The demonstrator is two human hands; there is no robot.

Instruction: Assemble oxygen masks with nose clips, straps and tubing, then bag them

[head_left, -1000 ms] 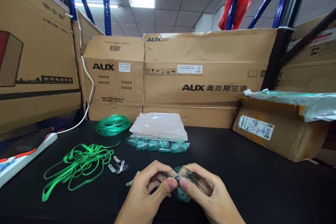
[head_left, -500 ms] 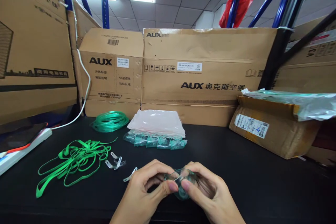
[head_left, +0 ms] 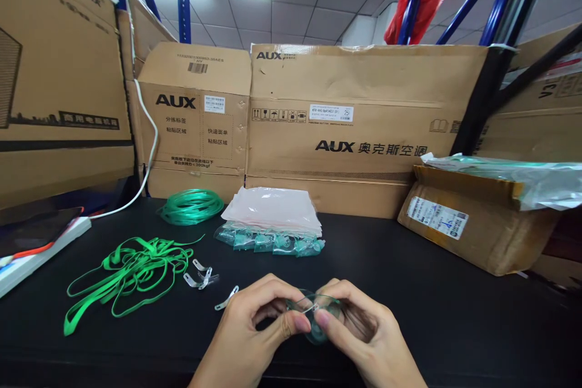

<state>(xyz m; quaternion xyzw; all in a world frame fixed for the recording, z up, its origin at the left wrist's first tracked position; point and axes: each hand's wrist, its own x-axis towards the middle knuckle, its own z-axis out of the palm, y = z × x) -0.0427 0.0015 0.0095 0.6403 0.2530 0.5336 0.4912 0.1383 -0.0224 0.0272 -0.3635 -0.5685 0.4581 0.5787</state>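
Note:
A small see-through green plastic mask [head_left: 319,330] hangs between my hands at the front of the black table. My left hand [head_left: 261,321] is closed, thumb and forefinger pinching the left side of its rim. My right hand [head_left: 359,327] pinches the other side, thumb pressed near the middle. A thin silvery nose strip [head_left: 311,309] shows between the two thumbs; fingers partly hide its ends. Left of my left hand lies one loose metal strip [head_left: 226,298], and several bent ones [head_left: 200,276] lie in a little pile beyond it.
A tangle of green elastic band [head_left: 136,273] lies at left, with a coil of green tubing [head_left: 191,206] behind. Bagged green masks under white packaging [head_left: 273,212] sit centre back. A carton [head_left: 477,224] stands at right, a power strip [head_left: 45,254] at left. Cardboard panels [head_left: 364,127] wall the back.
The view has shifted slightly. Both hands keep their pinch on the mask, and the silvery strip between the thumbs shows a little more.

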